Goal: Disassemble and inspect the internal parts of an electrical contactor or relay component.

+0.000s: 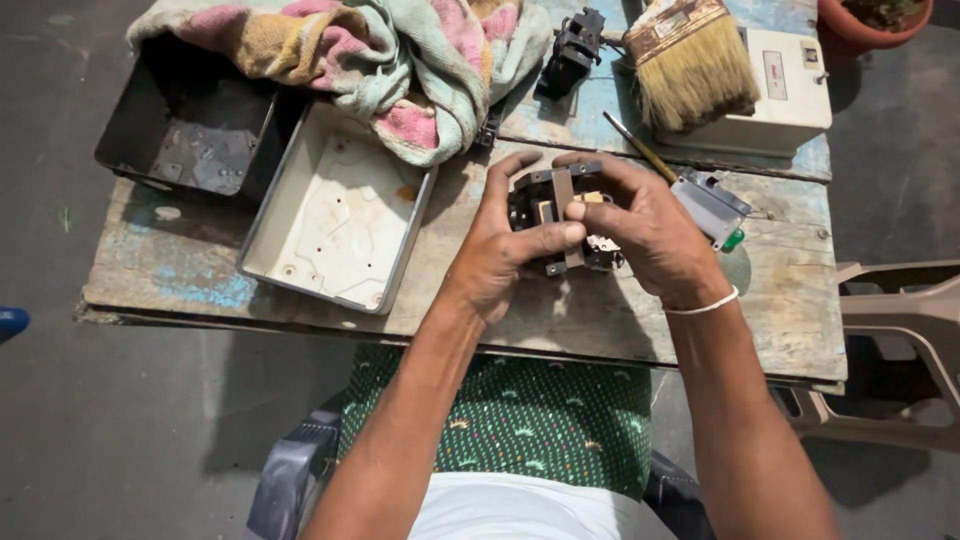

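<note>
Black switch block partly behind hands

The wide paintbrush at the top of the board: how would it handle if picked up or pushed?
The paintbrush probably feels light, and its splayed tan bristles should bend easily. Lying flat on the cream box, it looks unlikely to roll, though a push might slide it off.

bench: worn wooden planks, flaking blue paint | left: black tray, white tray just beside it | top: towel overlapping both trays | top centre: black part | right: white box, brush across it, small grey part
</note>
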